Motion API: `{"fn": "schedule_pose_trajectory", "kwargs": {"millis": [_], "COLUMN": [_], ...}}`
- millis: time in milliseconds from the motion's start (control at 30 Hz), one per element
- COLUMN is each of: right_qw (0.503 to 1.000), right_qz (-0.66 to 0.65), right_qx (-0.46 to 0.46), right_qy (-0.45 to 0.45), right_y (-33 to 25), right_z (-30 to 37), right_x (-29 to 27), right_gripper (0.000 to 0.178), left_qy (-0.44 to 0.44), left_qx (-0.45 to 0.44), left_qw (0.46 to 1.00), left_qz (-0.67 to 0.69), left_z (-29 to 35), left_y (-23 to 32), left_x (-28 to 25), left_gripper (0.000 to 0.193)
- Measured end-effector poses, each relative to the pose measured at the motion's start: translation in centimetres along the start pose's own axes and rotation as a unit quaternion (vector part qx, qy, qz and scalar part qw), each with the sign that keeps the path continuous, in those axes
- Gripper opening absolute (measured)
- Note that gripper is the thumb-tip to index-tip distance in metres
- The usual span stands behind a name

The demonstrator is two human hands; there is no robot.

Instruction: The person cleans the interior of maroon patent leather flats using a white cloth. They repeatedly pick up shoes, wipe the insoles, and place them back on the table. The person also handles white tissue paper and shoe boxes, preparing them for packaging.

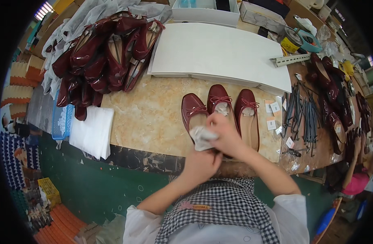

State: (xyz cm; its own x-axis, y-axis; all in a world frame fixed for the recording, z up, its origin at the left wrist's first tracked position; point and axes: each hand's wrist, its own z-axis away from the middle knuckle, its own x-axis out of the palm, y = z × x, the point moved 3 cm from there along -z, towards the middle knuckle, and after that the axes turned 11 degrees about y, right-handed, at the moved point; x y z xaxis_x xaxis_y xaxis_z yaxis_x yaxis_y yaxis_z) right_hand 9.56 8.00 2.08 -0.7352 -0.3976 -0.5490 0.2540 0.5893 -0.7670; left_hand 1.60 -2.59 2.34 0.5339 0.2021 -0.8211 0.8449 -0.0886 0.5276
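Three dark red patent ballet flats with small bows lie side by side, toes away from me: a left shoe [190, 101], a middle shoe [217, 92] and a right shoe [246, 101]. Pale paper stuffing shows in the middle and right ones. My right hand [227, 138] pinches a crumpled piece of white tissue paper [202, 137] over the left shoe. Below it, close to the shoes' heels, is my left hand [200, 164], its fingers curled. What those fingers hold, if anything, is hidden. The heel of the left shoe is covered by my hands and the paper.
More dark red shoes [101, 57] are heaped at the far left. White sheets [91, 130] lie below them, beside a blue basket [61, 118]. A large white board [219, 51] spans the back. Dark thin rods [304, 114] and small labels [271, 123] lie right; another person's arm [351, 162] shows beyond.
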Motion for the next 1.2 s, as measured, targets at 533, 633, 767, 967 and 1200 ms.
{"fn": "schedule_pose_trajectory", "kwargs": {"millis": [533, 633, 767, 967, 1200], "right_qw": [0.907, 0.961, 0.969, 0.747, 0.740], "right_qz": [0.399, 0.242, 0.104, 0.514, 0.525], "right_qx": [-0.085, -0.060, 0.099, 0.314, 0.343], "right_qy": [0.106, 0.121, 0.201, 0.282, 0.244], "right_y": [4.8, 2.9, 3.6, 17.0, 13.6], "right_z": [-5.6, -4.3, 0.6, 14.3, 13.3], "right_x": [4.5, 2.4, -10.5, -24.4, -25.5], "right_gripper": [0.029, 0.033, 0.034, 0.019, 0.022], "left_qy": [0.051, 0.025, 0.197, 0.096, 0.002], "left_qx": [0.076, 0.068, 0.016, -0.305, -0.446], "left_qw": [0.996, 0.997, 0.980, 0.922, 0.543], "left_qz": [-0.024, -0.030, -0.030, 0.218, 0.711], "left_z": [0.4, 0.1, 1.3, -0.2, 1.9], "left_y": [2.4, 2.0, -2.3, -6.0, -8.4], "left_x": [1.9, 1.3, -2.6, 1.0, 0.9], "left_gripper": [0.021, 0.019, 0.026, 0.052, 0.053]}}
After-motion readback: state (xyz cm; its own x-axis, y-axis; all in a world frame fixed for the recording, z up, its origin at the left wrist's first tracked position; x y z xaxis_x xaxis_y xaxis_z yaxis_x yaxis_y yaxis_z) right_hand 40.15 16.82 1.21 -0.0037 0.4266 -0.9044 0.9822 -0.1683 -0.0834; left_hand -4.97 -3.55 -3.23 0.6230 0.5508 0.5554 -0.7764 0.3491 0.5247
